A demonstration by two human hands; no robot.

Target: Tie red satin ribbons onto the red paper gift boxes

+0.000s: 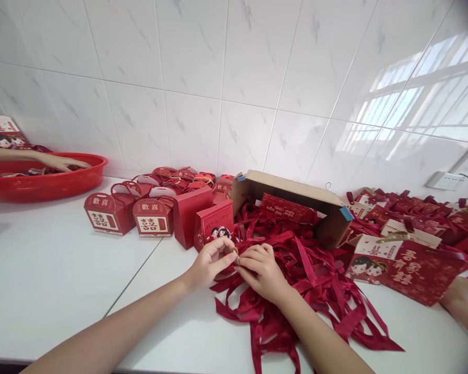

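Note:
My left hand (pixel 213 261) and my right hand (pixel 262 271) meet at the middle of the table, fingertips pinched together. Between them is a small gold-coloured cord loop (pixel 235 254), mostly hidden by the fingers, so its exact kind is hard to make out. Just behind the left hand stands a red gift box (pixel 215 225) printed with a cartoon couple, and a taller plain red box (pixel 192 215) is beside it. Under and around my right hand spreads a heap of dark red ribbons (pixel 312 265), spilling out of a cardboard box (pixel 292 187) lying on its side.
Several folded red gift boxes (pixel 153 217) with handles stand left of centre. Another person's hand (pixel 64 162) reaches into a red basin (pixel 47 189) at far left. At right, a different hand (pixel 462 296) is by a large red gift box (pixel 407 270), before many others.

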